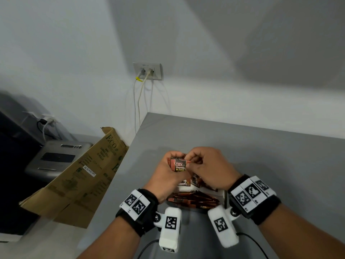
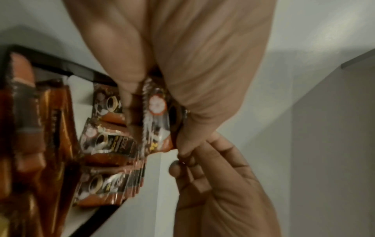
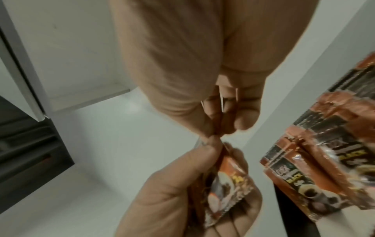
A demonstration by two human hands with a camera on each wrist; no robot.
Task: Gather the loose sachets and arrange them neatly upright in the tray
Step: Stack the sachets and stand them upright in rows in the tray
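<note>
My left hand (image 1: 165, 171) grips a small bundle of brown-and-black coffee sachets (image 1: 179, 165) upright, just above the tray's far end. My right hand (image 1: 202, 163) meets it from the right and pinches the bundle's top edge between thumb and fingertips (image 3: 220, 121). The left wrist view shows the held sachets (image 2: 156, 115) under my left palm, with the right hand (image 2: 213, 176) below. More sachets (image 1: 192, 200) stand packed in rows in the dark-rimmed white tray (image 1: 223, 195), also seen as sachets (image 3: 324, 152) at the right of the right wrist view. The bundle's lower part is hidden by my fingers.
The tray sits on a grey counter (image 1: 242, 146) near its front. A cardboard box (image 1: 84, 176) leans against the counter's left edge, beside a grey appliance (image 1: 56, 157). A wall socket with cables (image 1: 147, 71) is behind.
</note>
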